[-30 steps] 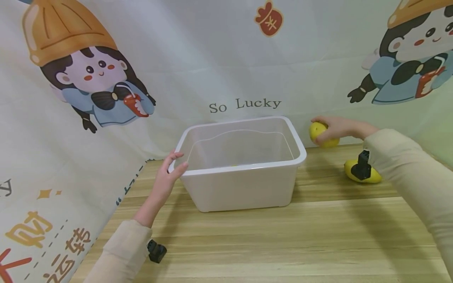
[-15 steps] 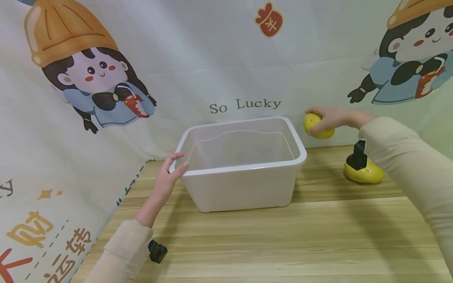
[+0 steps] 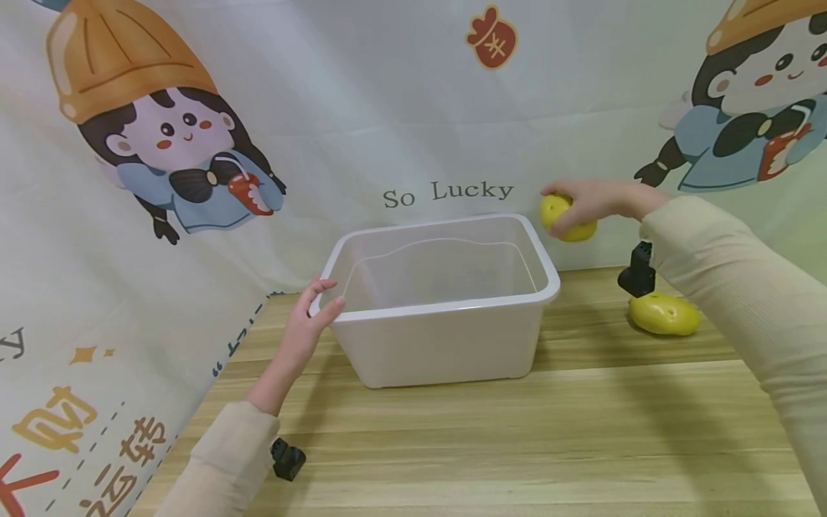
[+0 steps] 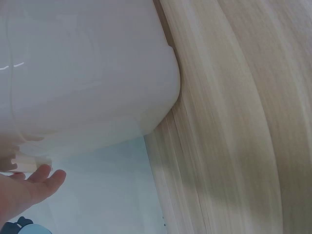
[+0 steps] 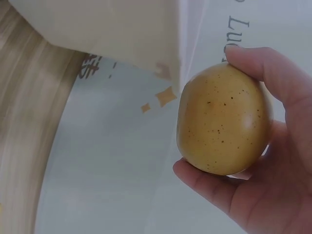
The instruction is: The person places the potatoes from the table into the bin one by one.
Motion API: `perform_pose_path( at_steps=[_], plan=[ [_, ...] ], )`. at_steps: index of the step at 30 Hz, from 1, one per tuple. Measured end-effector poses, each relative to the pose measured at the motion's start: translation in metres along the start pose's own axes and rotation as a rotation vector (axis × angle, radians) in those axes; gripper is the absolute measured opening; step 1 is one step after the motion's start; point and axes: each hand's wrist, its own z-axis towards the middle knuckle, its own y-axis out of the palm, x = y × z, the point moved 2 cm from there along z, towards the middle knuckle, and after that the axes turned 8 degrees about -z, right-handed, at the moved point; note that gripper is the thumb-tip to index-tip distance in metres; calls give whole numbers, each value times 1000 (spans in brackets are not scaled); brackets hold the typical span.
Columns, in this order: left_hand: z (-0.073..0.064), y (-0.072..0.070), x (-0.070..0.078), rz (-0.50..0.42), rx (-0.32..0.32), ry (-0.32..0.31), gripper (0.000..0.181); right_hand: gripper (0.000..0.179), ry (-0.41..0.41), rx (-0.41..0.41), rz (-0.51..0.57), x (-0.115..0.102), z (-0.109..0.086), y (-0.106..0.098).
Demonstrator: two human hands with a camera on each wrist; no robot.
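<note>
The right hand (image 3: 591,199) holds a potato (image 5: 224,119) just beyond the tub's (image 3: 439,348) right side, above rim height, thumb and fingers spread round it. The left hand (image 3: 304,319) grips the tub's left rim. The potato looks firm, smooth, perhaps slippery, probably light; its middle suits the hold. Another potato (image 3: 664,314) lies right of the tub. Behind the tub, the cloth (image 3: 342,143) reads "So Lucky".

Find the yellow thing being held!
In the head view, the yellow thing is in the right hand, held up near the back right corner of the white tub.
</note>
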Motion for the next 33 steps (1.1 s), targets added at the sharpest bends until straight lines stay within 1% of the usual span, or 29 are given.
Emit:
perform_pose_path(
  at_steps=[4, 18, 25, 33],
  plan=[
    [0, 0, 0, 0, -2, -3, 44, 78, -5, -15, -5, -9, 1, -3],
    [0, 1, 0, -4, -3, -9, 45, 77, -20, -13, -48, -31, 9, -8],
    [0, 0, 0, -12, -1, -9, 45, 76, -29, -34, -45, -45, 14, -8],
    [-1, 1, 0, -14, -4, -13, 45, 77, -59, -64, -49, -61, 19, -6]
  ],
)
